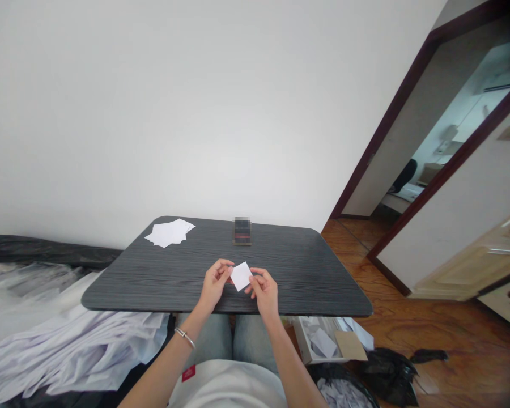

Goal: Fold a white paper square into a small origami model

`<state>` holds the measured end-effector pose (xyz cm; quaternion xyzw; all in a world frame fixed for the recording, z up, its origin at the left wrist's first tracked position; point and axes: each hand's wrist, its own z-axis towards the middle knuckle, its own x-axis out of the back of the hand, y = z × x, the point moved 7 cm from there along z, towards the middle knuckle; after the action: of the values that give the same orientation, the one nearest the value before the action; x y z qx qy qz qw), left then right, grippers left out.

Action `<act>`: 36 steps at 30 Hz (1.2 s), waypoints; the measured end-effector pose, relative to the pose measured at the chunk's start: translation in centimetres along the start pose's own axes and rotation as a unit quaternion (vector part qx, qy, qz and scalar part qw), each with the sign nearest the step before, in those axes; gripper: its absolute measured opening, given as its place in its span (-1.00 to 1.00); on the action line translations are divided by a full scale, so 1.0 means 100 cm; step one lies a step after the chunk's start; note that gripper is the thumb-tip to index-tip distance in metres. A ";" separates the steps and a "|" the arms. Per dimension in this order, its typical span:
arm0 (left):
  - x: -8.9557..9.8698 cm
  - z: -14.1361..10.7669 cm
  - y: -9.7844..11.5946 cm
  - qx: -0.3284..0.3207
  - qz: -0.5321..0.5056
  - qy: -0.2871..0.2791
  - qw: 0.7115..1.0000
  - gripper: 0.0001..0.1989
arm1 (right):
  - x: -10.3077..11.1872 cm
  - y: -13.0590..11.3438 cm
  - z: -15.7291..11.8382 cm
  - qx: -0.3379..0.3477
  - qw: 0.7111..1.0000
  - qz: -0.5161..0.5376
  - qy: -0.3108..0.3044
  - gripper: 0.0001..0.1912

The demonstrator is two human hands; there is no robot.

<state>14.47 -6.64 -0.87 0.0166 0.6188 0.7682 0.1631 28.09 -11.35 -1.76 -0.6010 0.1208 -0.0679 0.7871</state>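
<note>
A small square of white paper point(241, 276) is held up over the front part of the dark table point(153, 283), turned so one corner points down. My left hand point(215, 281) pinches its left corner between thumb and fingers. On the other side, my right hand point(263, 288) grips the right corner, thumb in front. Several white paper sheets point(169, 233) lie overlapping at the table's back left. Near the back edge, around the middle, stands a small dark item point(242, 231) whose details are blurred.
White cloth point(89, 345) is heaped left of the table. To the lower right, a white box point(310, 340) holds papers, with black plastic bags point(389, 371) on the wooden floor. A white wall rises behind the table; a doorway is at right.
</note>
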 end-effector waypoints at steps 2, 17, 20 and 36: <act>0.000 0.000 -0.001 0.010 -0.006 -0.001 1.000 -0.75 | 0.002 0.001 0.000 -0.001 1.000 0.001 0.013 -0.73; -0.003 -0.005 0.002 0.001 0.042 -0.017 0.999 -0.75 | 0.000 0.016 0.002 -0.019 0.999 0.024 -0.024 -0.84; 0.000 -0.006 0.004 -0.028 0.066 -0.010 0.997 -0.85 | -0.001 0.017 0.002 -0.027 0.999 0.010 -0.034 -0.87; -0.017 -0.016 0.034 -0.170 0.151 -0.083 0.970 -0.92 | -0.001 0.012 0.001 -0.016 0.998 0.038 -0.038 -0.89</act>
<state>14.89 -9.22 2.29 0.1454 0.4534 0.8741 0.0964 27.95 -10.85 -2.90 -0.6106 0.1150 -0.0133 0.7834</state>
